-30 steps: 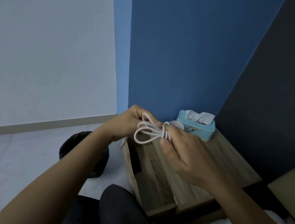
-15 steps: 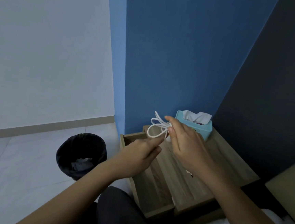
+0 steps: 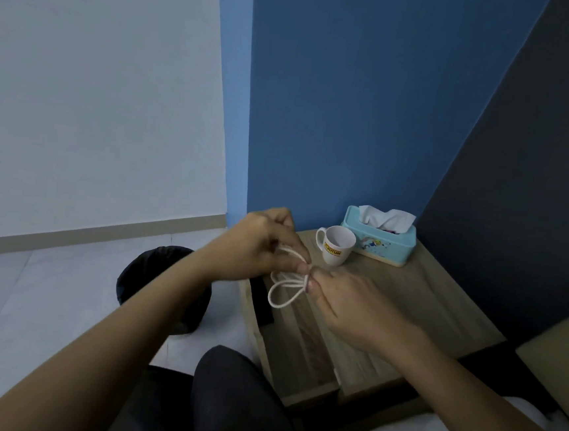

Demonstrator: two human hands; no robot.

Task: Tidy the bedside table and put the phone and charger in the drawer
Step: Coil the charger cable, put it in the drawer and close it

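grip: both hands pinch the coiled white charger cable (image 3: 285,289) at one gathered point; left hand (image 3: 256,247) closed on the upper strands, right hand (image 3: 354,307) thumb and fingertips narrow on the bunch
cable: loops hang loose below the pinch, not tied
below grip: open drawer (image 3: 299,347) of the bedside table (image 3: 441,297), right under the loops; dark flat item (image 3: 262,299) at its far-left end, maybe the phone, cannot tell
beyond grip: white mug (image 3: 335,249) just behind the hands, tissue box (image 3: 379,237) further back by the wall
left of grip: black bin (image 3: 163,284) on the floor
step: likely bundling the cable before dropping it in
risk: coil springs open if either pinch slackens, since nothing binds it; a loose loop could drape over the drawer edge and jam closing; mug close enough for a knuckle to knock
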